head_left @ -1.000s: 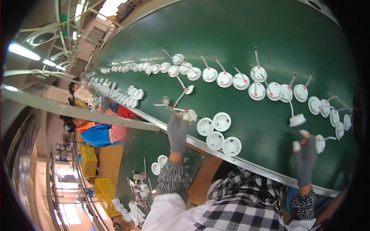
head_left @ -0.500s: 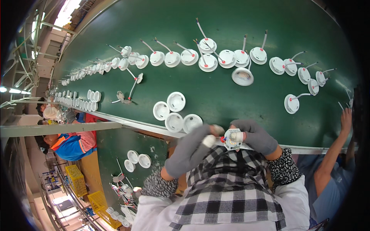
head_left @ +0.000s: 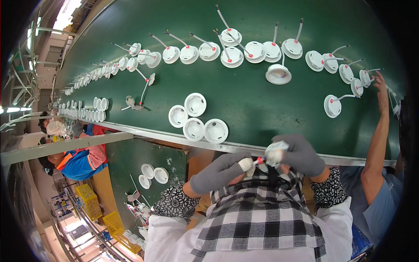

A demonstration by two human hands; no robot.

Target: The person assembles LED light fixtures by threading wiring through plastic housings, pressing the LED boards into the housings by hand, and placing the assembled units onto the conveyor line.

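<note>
Over my lap, at the front edge of the green bench [head_left: 244, 105], I hold a small white circuit board with a red-sleeved lead. My right hand [head_left: 301, 155], in a grey glove with whitish fingertip covers, is closed on the circuit board [head_left: 276, 149]. My left hand [head_left: 221, 172], gloved the same way, pinches the lead [head_left: 259, 160] beside its red part. The lead is blurred and the fingers hide most of it. Nearest to my hands on the bench are several empty white round cups [head_left: 216, 131], grouped just ahead of my left hand.
A long row of white round housings [head_left: 232, 57] with grey cables crosses the bench. One housing [head_left: 278, 74] lies tilted, showing its inside. Loose boards with leads [head_left: 135, 105] lie at left. A co-worker's arm [head_left: 375, 157] reaches in from the right. A second table [head_left: 131, 161] holds more cups.
My right hand has turned the board and raised it slightly. My left hand has come down onto the lead. The co-worker's hand has moved up to the housings at far right.
</note>
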